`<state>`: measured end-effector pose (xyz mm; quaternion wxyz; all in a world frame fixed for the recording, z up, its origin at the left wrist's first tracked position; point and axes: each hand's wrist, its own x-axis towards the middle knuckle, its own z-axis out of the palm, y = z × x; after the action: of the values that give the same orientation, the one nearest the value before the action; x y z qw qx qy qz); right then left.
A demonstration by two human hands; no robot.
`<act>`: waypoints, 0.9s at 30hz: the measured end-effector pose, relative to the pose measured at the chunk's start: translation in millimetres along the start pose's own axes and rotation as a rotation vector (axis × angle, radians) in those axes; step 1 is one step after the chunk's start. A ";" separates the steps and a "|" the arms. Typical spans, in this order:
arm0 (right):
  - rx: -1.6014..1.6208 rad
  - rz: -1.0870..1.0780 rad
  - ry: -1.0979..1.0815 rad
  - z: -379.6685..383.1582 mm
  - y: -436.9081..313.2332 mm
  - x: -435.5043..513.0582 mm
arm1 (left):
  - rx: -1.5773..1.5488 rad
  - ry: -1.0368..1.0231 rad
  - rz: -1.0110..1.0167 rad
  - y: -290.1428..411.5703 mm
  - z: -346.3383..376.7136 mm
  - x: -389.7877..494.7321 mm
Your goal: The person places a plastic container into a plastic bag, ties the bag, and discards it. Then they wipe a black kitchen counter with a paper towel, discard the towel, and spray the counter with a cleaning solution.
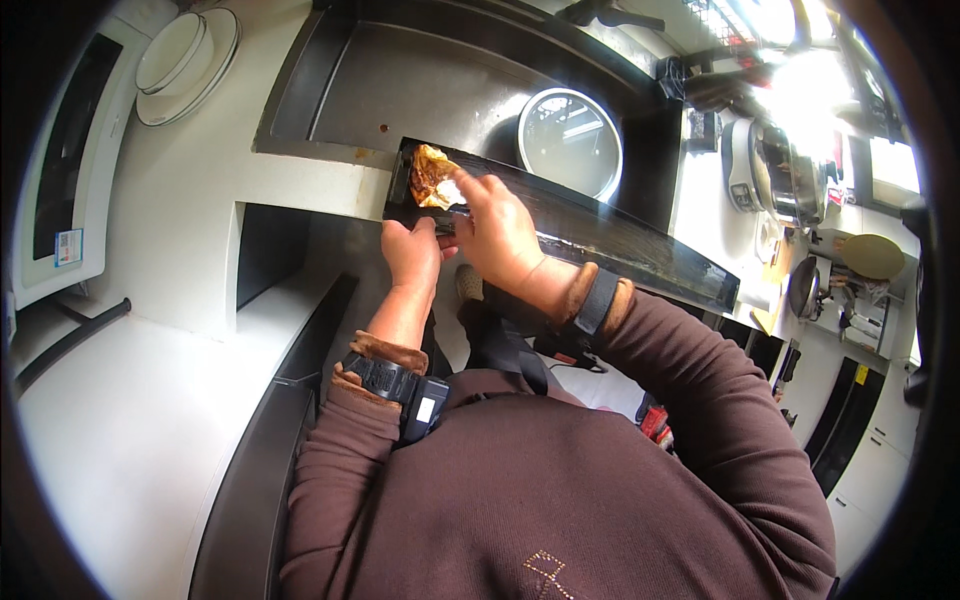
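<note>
My left hand (414, 255) grips the near left edge of a long, dark, greasy tray (607, 232), its thumb on the rim. The tray lies slantwise in front of me, its left end by the counter's edge. A crumpled, brown-stained paper or cloth wad (433, 176) sits inside that left end. My right hand (499, 229) is over the tray, with its fingertips at the wad's right side; its fingers partly hide one another, and whether they grip the wad is unclear.
Beyond the tray, a round glass lid (570, 142) with a pale rim rests in a dark metal recess (420, 82). White dishes (176, 64) stand at the upper left, near a white microwave-like appliance (75, 150). Pans and cookware (802, 180) crowd the right counter.
</note>
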<state>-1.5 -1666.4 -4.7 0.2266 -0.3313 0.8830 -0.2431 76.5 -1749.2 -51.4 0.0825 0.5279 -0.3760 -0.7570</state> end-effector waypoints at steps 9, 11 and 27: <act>-0.563 -0.591 -0.063 12.9 25.2 42.5 | 0.016 -0.032 -0.010 2.7 -0.4 -1.1; -0.629 -0.680 0.027 13.6 28.7 45.9 | 0.018 -0.018 -0.026 2.7 0.1 -1.6; -1.025 -0.607 -0.172 11.4 0.3 66.5 | -0.048 -0.024 -0.013 0.3 2.8 0.7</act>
<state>-40.3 -1715.6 -29.6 0.0291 -0.6540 0.7324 0.1873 73.7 -1748.4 -51.3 0.0858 0.5192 -0.3553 -0.7726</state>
